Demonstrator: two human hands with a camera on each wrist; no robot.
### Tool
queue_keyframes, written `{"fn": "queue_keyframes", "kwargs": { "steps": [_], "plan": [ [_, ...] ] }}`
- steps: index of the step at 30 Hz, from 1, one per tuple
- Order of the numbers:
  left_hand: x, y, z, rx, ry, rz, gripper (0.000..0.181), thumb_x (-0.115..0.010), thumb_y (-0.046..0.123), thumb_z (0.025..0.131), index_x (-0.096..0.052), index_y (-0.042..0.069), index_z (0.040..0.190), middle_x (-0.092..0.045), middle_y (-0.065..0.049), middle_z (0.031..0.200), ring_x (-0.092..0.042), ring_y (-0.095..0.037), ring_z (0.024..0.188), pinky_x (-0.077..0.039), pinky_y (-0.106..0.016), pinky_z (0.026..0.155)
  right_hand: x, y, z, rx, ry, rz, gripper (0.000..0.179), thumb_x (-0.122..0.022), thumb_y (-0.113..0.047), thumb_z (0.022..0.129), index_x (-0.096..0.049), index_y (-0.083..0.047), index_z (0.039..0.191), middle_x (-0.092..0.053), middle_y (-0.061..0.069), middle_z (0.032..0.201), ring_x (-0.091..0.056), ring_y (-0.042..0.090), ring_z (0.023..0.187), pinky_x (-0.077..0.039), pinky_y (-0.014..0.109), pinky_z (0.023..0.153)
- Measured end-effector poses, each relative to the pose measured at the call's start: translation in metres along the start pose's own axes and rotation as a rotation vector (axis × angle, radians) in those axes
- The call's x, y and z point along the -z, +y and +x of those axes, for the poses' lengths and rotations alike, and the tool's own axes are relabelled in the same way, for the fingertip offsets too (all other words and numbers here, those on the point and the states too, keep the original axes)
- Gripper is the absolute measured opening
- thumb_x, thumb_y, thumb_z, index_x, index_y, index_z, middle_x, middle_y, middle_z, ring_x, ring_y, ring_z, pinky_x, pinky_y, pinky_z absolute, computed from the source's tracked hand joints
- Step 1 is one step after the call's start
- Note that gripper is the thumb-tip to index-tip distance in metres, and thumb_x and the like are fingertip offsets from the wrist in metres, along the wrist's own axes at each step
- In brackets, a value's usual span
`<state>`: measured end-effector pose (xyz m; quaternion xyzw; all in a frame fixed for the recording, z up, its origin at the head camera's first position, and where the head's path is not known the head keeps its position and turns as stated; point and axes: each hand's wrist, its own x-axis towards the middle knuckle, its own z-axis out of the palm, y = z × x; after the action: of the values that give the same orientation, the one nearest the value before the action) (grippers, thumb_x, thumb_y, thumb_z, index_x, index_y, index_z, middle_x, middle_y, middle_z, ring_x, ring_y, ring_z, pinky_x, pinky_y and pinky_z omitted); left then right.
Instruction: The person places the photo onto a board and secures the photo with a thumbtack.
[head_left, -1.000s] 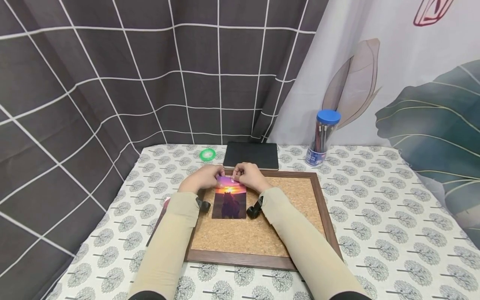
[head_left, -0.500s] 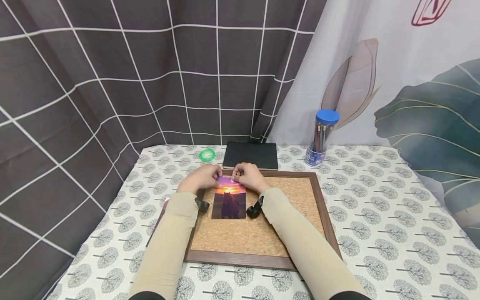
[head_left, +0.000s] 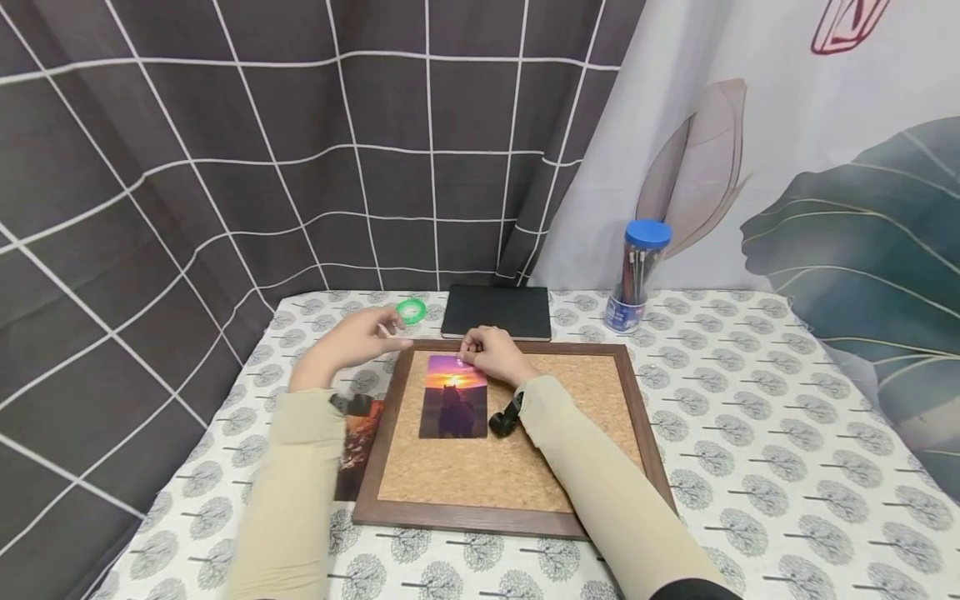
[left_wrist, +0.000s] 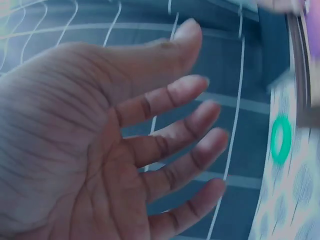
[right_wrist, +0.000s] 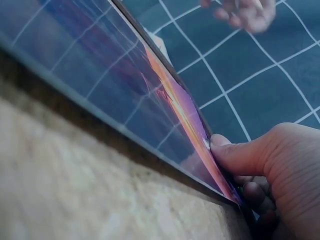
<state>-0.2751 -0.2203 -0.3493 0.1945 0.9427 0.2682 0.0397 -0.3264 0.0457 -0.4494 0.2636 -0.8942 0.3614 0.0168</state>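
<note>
A sunset photo with a dark horse silhouette lies on the upper left of a wood-framed cork board. At its top right corner my right hand pinches the edge; the right wrist view shows the thumb on the picture side and the other fingers curled, partly hidden, behind the edge. My left hand hovers left of the board's top corner, holding nothing. Its fingers are loosely bent and spread in the left wrist view. Just beyond those fingertips a green ring, like a tape roll, lies on the tablecloth.
Behind the board lies a black notebook. A clear pencil tube with a blue lid stands at the back right. Another, reddish photo lies along the board's left side, partly covered by the left sleeve. Curtains hang behind the table.
My left hand has let go of the photo's top left corner and moved left, uncovering the reddish photo. The right hand stays at the top right corner.
</note>
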Motion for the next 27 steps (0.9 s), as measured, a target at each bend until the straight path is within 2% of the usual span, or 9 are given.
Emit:
{"fn": "queue_keyframes", "kwargs": {
  "steps": [2,6,9,12,14,17,20,25,27],
  "plan": [
    [0.012,-0.012,-0.015,0.021,-0.012,0.013,0.040,-0.070,0.031,0.095,-0.062,0.001,0.120,-0.066,-0.015,0.110,-0.063,-0.031,0.101,-0.051,-0.049,0.088,0.000,-0.001,0.000,-0.002,0.002,-0.001,0.013,-0.074,-0.022,0.091,-0.068,-0.016,0.082,-0.058,0.000,0.081,-0.053,0.013,0.075,-0.044,0.028,0.071],
    [0.026,-0.038,-0.044,0.085,-0.093,0.041,0.048,-0.069,0.030,0.095,-0.059,-0.005,0.126,-0.064,-0.021,0.115,-0.063,-0.034,0.102,-0.052,-0.051,0.087,0.000,-0.001,0.000,-0.011,0.008,-0.002,0.013,-0.074,-0.021,0.091,-0.067,-0.015,0.081,-0.058,0.000,0.081,-0.052,0.014,0.075,-0.043,0.029,0.071],
    [0.026,-0.053,-0.065,0.149,-0.160,0.017,0.053,-0.072,0.026,0.091,-0.056,-0.006,0.130,-0.062,-0.026,0.119,-0.062,-0.037,0.102,-0.053,-0.051,0.084,-0.001,-0.002,0.000,-0.011,-0.007,0.000,0.013,-0.074,-0.021,0.092,-0.067,-0.016,0.082,-0.058,0.000,0.081,-0.052,0.014,0.075,-0.043,0.029,0.071],
    [0.015,-0.062,-0.077,0.178,-0.200,-0.034,0.058,-0.078,0.021,0.085,-0.056,-0.006,0.130,-0.061,-0.027,0.120,-0.061,-0.039,0.104,-0.052,-0.053,0.086,-0.003,-0.003,0.000,-0.015,-0.017,0.002,0.014,-0.074,-0.022,0.092,-0.067,-0.016,0.082,-0.057,0.001,0.082,-0.052,0.015,0.075,-0.043,0.029,0.072],
    [0.005,-0.063,-0.079,0.181,-0.215,-0.042,0.061,-0.083,0.020,0.079,-0.056,-0.004,0.129,-0.059,-0.028,0.120,-0.059,-0.041,0.105,-0.051,-0.055,0.088,-0.003,-0.002,0.000,-0.016,-0.016,0.002,0.013,-0.074,-0.022,0.092,-0.067,-0.016,0.082,-0.057,0.000,0.082,-0.052,0.015,0.075,-0.043,0.029,0.072],
    [-0.007,-0.060,-0.077,0.189,-0.220,0.008,0.067,-0.089,0.021,0.071,-0.057,-0.001,0.126,-0.056,-0.026,0.118,-0.055,-0.043,0.108,-0.047,-0.058,0.092,-0.004,0.000,0.000,-0.010,-0.015,0.002,0.013,-0.074,-0.021,0.092,-0.067,-0.016,0.082,-0.057,0.000,0.082,-0.051,0.015,0.076,-0.042,0.030,0.073],
    [-0.014,-0.056,-0.074,0.225,-0.221,0.056,0.067,-0.091,0.020,0.067,-0.057,0.002,0.122,-0.054,-0.021,0.113,-0.054,-0.038,0.104,-0.048,-0.055,0.090,-0.005,0.001,0.001,0.003,-0.015,-0.004,0.013,-0.073,-0.022,0.092,-0.067,-0.017,0.082,-0.056,-0.001,0.082,-0.051,0.015,0.078,-0.042,0.031,0.075],
    [-0.017,-0.054,-0.069,0.257,-0.250,-0.001,0.050,-0.088,0.009,0.069,-0.057,0.001,0.108,-0.060,-0.012,0.094,-0.056,-0.025,0.084,-0.050,-0.041,0.076,-0.005,0.001,0.000,0.005,-0.009,-0.015,0.015,-0.074,-0.024,0.092,-0.066,-0.019,0.081,-0.056,-0.001,0.081,-0.050,0.016,0.079,-0.040,0.032,0.077],
    [-0.017,-0.053,-0.068,0.251,-0.265,-0.001,0.044,-0.087,0.008,0.070,-0.059,0.001,0.103,-0.060,-0.009,0.088,-0.055,-0.023,0.079,-0.048,-0.038,0.071,-0.005,0.001,0.000,0.006,-0.005,-0.021,0.015,-0.074,-0.024,0.092,-0.066,-0.018,0.081,-0.056,-0.001,0.081,-0.050,0.017,0.079,-0.040,0.033,0.078]
  ]
}}
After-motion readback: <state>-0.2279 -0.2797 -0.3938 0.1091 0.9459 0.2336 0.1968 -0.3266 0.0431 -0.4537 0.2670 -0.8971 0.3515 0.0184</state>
